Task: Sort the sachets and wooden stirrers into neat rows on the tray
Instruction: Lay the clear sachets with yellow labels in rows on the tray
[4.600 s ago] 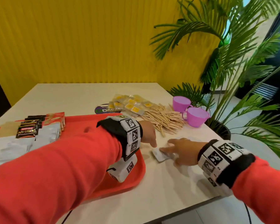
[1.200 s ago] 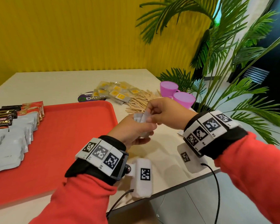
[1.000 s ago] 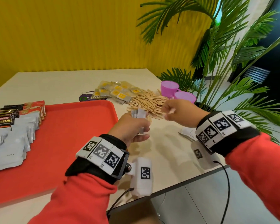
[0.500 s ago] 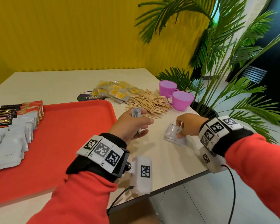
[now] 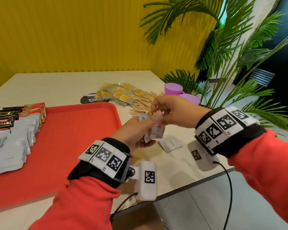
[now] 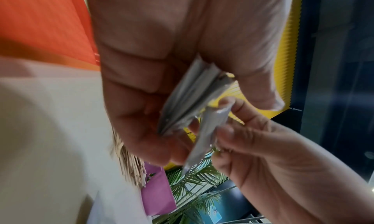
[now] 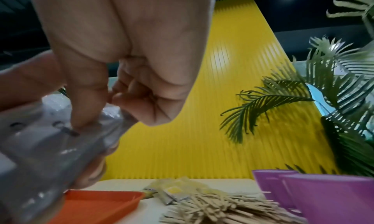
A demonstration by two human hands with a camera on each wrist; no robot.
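My left hand point(image 5: 146, 130) grips a small stack of silver sachets point(image 5: 155, 130) above the table, just right of the red tray point(image 5: 76, 133). My right hand point(image 5: 161, 112) pinches one more silver sachet against that stack. In the left wrist view the stack point(image 6: 190, 98) sits between thumb and curled fingers of my left hand point(image 6: 202, 112), and the single sachet point(image 6: 208, 131) is beside it. In the right wrist view my right hand point(image 7: 97, 112) pinches that sachet point(image 7: 50, 147). Another silver sachet point(image 5: 170, 143) lies flat on the table below both hands. Wooden stirrers point(image 5: 143, 103) are heaped behind.
Rows of silver sachets point(image 5: 15, 143) and black-and-red sachets point(image 5: 7, 118) lie on the tray's left part. Yellow-labelled sachets point(image 5: 120, 95) are piled beside the stirrers. Two purple cups point(image 5: 173, 88) stand at the table's right edge by a palm plant point(image 5: 223, 55).
My right hand has lifted from the table with a silver sachet and brought it up to the stack in my left hand. The left hand has stayed about where it was.
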